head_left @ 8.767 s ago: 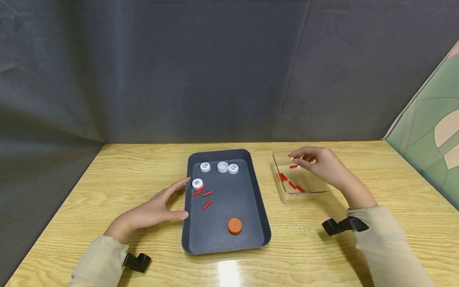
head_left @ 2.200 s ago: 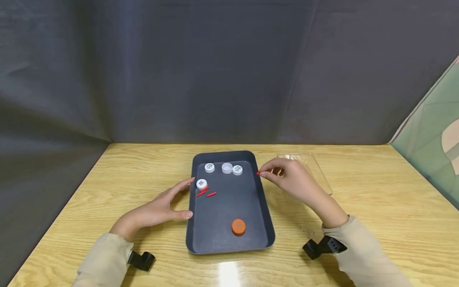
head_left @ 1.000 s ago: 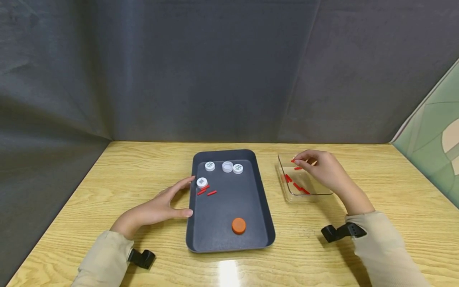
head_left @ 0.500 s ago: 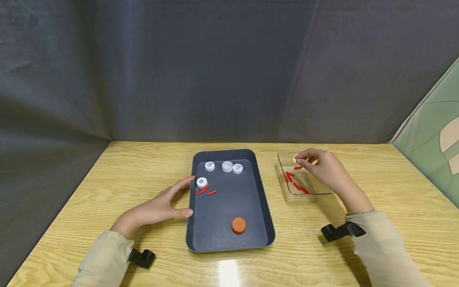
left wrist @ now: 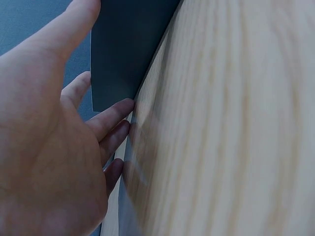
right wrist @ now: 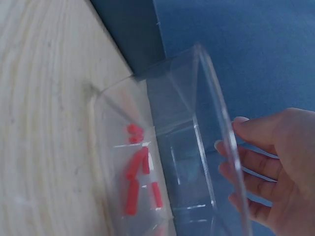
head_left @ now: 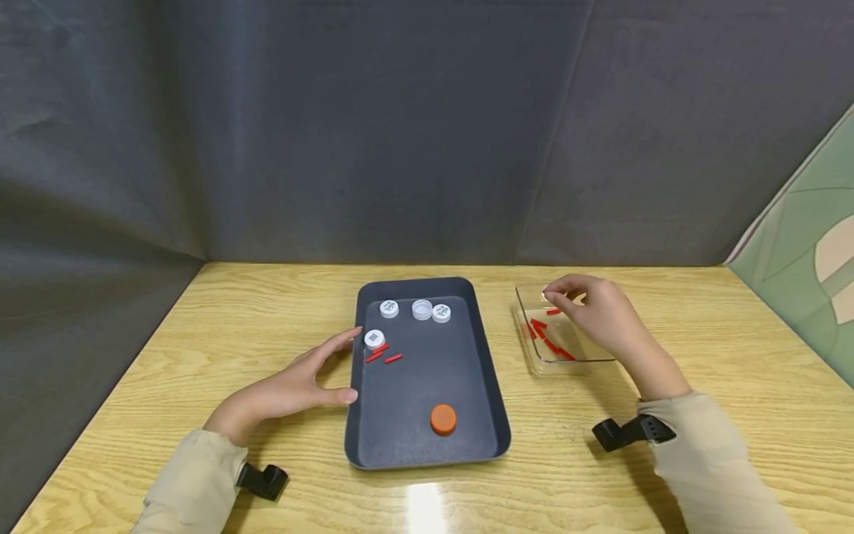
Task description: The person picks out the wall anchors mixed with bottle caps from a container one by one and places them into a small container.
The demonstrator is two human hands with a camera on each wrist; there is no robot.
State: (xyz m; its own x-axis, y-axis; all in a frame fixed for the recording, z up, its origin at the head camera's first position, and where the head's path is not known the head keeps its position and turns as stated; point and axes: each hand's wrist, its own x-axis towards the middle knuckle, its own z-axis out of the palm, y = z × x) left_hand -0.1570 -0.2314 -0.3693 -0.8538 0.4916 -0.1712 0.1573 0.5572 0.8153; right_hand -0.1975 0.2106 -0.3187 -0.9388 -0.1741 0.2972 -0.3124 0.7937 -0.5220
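One L hand (head_left: pixel 290 387), spread, touching tray (head_left: pixel 416 389), R hand (head_left: pixel 595 311), half-curled, over clr box (head_left: pixel 550 365)

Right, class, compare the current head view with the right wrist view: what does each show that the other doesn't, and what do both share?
Only the head view shows the left hand, the orange cap, four white caps and three red sticks beside one of them.

Only the right wrist view clearly shows three fingers of the right hand apart below its thumb; the head view largely hides them.

Both show that hand by the clear box, other red sticks inside it, and the wooden table.
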